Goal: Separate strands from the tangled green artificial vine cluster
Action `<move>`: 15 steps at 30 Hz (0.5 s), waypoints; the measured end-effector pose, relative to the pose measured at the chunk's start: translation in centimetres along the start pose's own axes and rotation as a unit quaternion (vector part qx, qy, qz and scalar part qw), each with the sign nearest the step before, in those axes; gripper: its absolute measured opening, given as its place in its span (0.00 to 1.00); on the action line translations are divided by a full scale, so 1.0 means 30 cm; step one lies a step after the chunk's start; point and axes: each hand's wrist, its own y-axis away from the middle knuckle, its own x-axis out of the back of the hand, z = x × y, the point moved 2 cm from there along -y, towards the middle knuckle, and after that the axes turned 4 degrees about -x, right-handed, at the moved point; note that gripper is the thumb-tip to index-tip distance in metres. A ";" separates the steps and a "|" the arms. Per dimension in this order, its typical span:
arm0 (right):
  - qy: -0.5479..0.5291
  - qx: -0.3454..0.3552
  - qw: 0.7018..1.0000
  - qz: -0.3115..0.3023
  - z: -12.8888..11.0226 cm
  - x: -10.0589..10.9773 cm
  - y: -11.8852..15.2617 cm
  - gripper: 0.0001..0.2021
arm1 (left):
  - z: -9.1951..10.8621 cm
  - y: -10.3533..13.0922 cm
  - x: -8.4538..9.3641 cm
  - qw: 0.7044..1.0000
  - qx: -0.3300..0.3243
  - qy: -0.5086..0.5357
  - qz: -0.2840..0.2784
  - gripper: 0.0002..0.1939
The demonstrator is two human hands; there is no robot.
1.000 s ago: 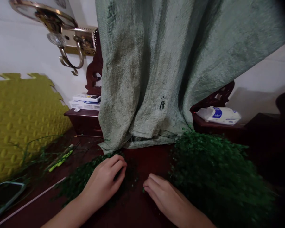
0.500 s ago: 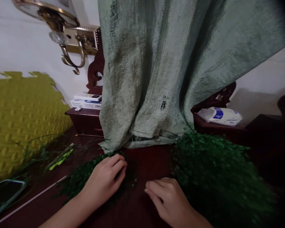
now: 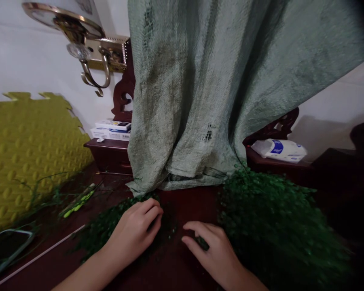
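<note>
Low on the dark red counter (image 3: 189, 204), a small bunch of green sprigs (image 3: 104, 222) lies partly under your left hand (image 3: 136, 224). The fingers of that hand are curled inward; whether they grip a stem cannot be told. Beside it, your right hand (image 3: 218, 248) is partly open, thumb and forefinger parted, with a bit of green (image 3: 202, 242) showing inside its curl; whether that is gripped is unclear. The step in hand looks like close finger work on small greenery. From this pose, picking up a sprig would call for a light, careful pinch. Just beyond your right hand is a larger leafy heap (image 3: 276, 218). Behind the greenery hangs a grey-green woven cloth (image 3: 212, 81). Farther left are a thin pale rod (image 3: 42, 254), a slim item with bright yellow-green parts (image 3: 79, 204) and a yellow textured mat (image 3: 33, 141). Farther right sits a white packet (image 3: 288, 150).
</note>
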 end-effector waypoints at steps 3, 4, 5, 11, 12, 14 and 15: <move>-0.024 -0.016 1.000 -0.009 0.001 0.003 -0.004 0.06 | 0.003 0.002 -0.002 1.000 0.000 0.002 -0.008 0.09; -0.033 -0.021 0.999 -0.012 0.000 0.005 -0.006 0.06 | 0.004 0.002 -0.003 1.000 0.000 0.001 -0.009 0.09; -0.041 -0.026 0.999 -0.014 -0.001 0.006 -0.009 0.06 | 0.004 0.002 -0.003 1.000 0.001 0.000 -0.010 0.09; -0.067 -0.045 0.996 -0.024 -0.005 0.012 -0.022 0.09 | 0.004 0.002 -0.012 1.000 -0.003 0.001 -0.018 0.09; -0.069 -0.051 0.996 -0.022 -0.005 0.012 -0.024 0.10 | 0.003 0.002 -0.014 1.000 -0.004 0.001 -0.018 0.10; -0.071 -0.062 0.995 -0.016 -0.004 0.014 -0.026 0.11 | 0.004 0.004 -0.018 1.000 -0.003 0.002 -0.018 0.10; -0.075 -0.065 0.995 -0.012 -0.004 0.016 -0.027 0.12 | 0.004 0.005 -0.020 1.000 -0.002 0.002 -0.018 0.10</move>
